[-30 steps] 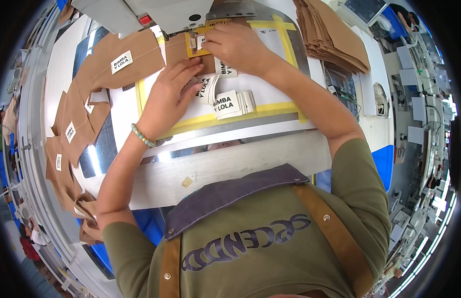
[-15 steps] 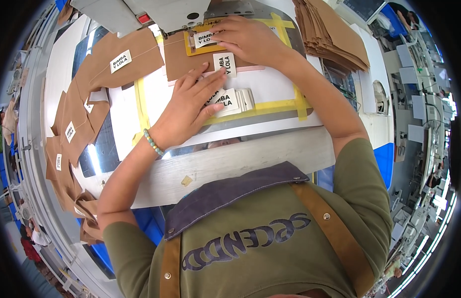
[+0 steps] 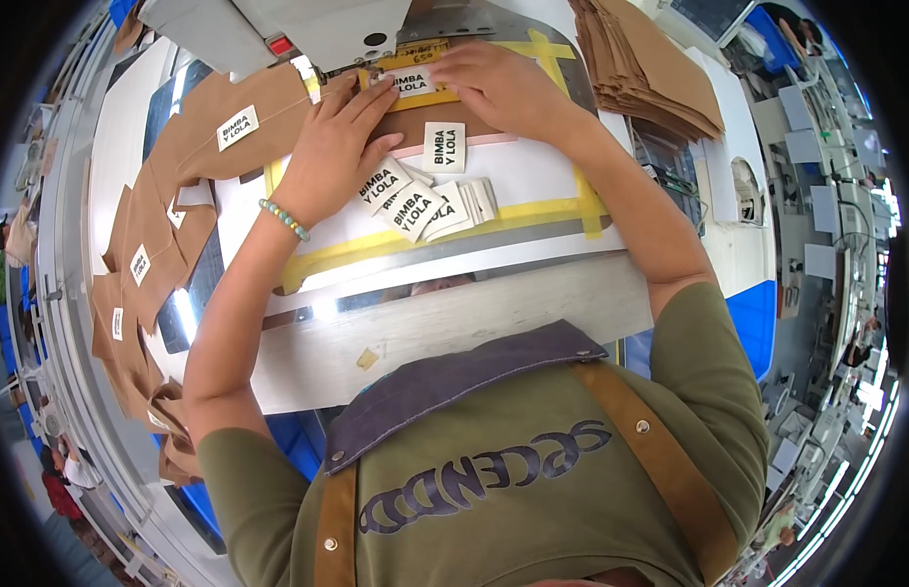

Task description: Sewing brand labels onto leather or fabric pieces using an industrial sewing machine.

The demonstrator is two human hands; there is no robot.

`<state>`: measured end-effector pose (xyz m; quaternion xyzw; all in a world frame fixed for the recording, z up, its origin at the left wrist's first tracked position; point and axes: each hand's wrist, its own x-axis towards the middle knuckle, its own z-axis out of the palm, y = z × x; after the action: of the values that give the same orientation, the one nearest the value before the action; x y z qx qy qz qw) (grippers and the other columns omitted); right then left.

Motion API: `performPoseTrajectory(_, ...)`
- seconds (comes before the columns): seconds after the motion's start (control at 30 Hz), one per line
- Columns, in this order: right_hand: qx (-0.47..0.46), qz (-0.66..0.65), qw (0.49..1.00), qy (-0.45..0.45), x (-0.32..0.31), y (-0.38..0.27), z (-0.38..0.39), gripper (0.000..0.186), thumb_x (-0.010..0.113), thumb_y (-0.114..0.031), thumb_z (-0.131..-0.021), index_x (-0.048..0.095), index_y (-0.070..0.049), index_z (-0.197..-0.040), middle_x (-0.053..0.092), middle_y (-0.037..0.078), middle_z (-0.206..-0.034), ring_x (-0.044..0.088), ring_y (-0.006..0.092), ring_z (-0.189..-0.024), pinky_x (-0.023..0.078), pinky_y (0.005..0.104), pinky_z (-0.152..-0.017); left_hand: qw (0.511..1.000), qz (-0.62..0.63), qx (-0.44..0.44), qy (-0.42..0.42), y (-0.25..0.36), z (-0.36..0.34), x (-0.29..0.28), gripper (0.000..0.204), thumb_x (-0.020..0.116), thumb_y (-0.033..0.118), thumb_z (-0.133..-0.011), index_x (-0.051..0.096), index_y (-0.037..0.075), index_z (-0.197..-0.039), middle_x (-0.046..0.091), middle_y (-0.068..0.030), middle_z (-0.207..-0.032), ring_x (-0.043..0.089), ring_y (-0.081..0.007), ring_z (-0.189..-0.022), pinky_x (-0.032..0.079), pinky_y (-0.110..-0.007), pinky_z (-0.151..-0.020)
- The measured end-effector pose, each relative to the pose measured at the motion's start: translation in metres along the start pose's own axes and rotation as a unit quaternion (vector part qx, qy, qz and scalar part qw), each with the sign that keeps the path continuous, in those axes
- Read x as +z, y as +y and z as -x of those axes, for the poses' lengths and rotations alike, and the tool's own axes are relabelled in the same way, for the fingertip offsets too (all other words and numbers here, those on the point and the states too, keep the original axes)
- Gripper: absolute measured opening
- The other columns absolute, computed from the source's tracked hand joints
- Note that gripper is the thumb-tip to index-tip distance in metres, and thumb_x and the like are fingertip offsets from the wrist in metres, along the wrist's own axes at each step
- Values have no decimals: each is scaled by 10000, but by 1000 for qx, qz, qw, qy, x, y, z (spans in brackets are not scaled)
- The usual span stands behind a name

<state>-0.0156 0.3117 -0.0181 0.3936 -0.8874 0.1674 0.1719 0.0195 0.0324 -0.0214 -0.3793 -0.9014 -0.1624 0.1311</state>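
Note:
Under the sewing machine head point(image 3: 195, 37) lies a brown sheet piece point(image 3: 410, 123) with a yellow template point(image 3: 430, 99) on top. A white printed label point(image 3: 412, 83) sits in the template's opening. My left hand point(image 3: 329, 157) is open, its outstretched fingers lying across the brown piece and the template's left end. Bent fingers of my right hand point(image 3: 508, 90) touch the label's right edge and the template, apart from one another. Closer to me, a single white label point(image 3: 445, 148) rests across the brown piece's near edge, beside a fanned pile of labels point(image 3: 412, 209).
At the left, a chain of brown pieces point(image 3: 205, 132) with labels on them trails over the table edge. A stack of brown pieces point(image 3: 650, 78) stands at the far right. Yellow tape point(image 3: 543, 207) borders the white work surface. Blue bins point(image 3: 753, 323) stand below.
My left hand has moved forward and left from the label pile onto the template's left end, uncovering the fanned labels. My right hand has shifted slightly; the template and brown piece sit a little differently.

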Motion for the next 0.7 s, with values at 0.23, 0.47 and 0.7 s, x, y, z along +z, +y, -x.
performPoseTrajectory(0.23, -74, 50, 995, 47, 7, 5, -1, 285, 651, -82, -900, 753, -28, -1160, 726, 64, -1280, 611, 272, -1274, 508, 388, -1073, 997, 69, -8, 16, -10, -1, 7, 492, 727, 236, -947, 634, 14, -1376, 560, -103, -1525, 422, -375, -1446, 382, -483, -1187)
performPoseTrajectory(0.47, -72, 116, 990, -36, 7, -7, -5, 271, 667, -50, -848, 736, -17, -1107, 700, 105, -1293, 583, 256, -1318, 472, 390, -1125, 996, 91, -19, -4, -14, -1, -1, 442, 694, 169, -970, 636, 3, -1375, 574, -123, -1515, 432, -361, -1464, 370, -451, -1215)
performPoseTrajectory(0.7, -41, -29, 996, -80, 12, -14, -14, 439, 646, -45, -903, 693, -78, -1338, 620, 28, -1471, 537, 246, -1376, 483, 368, -1128, 994, 111, -18, -11, -18, -3, -5, 395, 688, 155, -976, 659, -7, -1335, 604, -142, -1465, 529, -352, -1384, 429, -433, -1158)
